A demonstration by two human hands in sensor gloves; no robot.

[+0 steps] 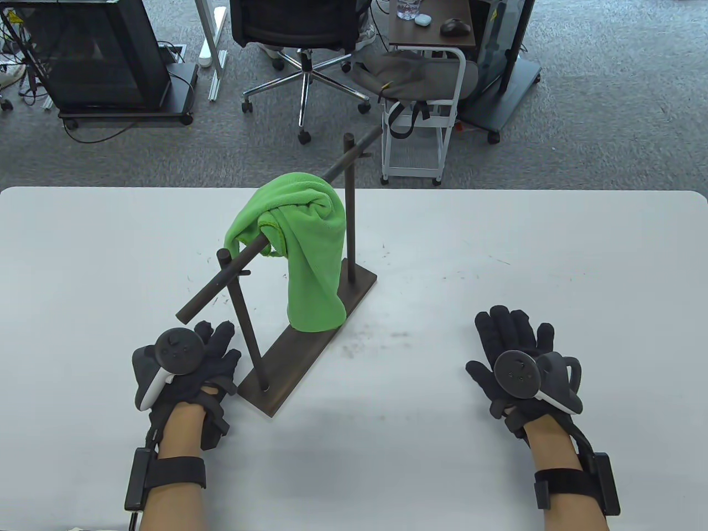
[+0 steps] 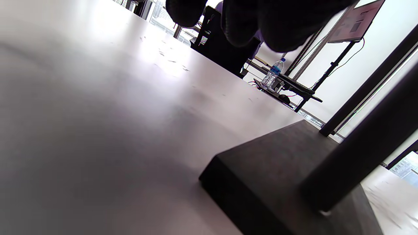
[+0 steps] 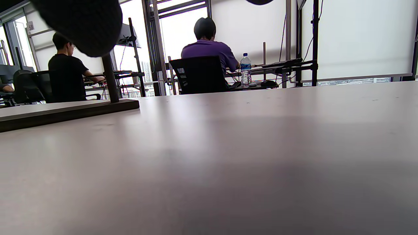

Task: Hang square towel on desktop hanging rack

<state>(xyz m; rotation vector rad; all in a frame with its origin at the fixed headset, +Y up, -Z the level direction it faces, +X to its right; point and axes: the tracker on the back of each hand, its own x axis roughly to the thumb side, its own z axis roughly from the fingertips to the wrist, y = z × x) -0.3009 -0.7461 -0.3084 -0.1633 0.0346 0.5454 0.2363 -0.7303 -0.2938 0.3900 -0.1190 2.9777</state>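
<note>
A green square towel (image 1: 303, 243) hangs bunched over the horizontal bar (image 1: 232, 275) of a dark desktop hanging rack, its long end reaching the rack's base (image 1: 310, 348). My left hand (image 1: 207, 354) rests on the table just left of the base's near end, holding nothing. The base (image 2: 277, 173) and near post (image 2: 365, 147) fill the right of the left wrist view. My right hand (image 1: 511, 337) lies flat on the table to the right, fingers spread, well apart from the rack. The base's far end (image 3: 65, 111) shows in the right wrist view.
The white table (image 1: 498, 249) stretches wide around the rack. Beyond its far edge stand an office chair (image 1: 304, 50), a white cart (image 1: 420, 127) and a black cabinet (image 1: 105, 55).
</note>
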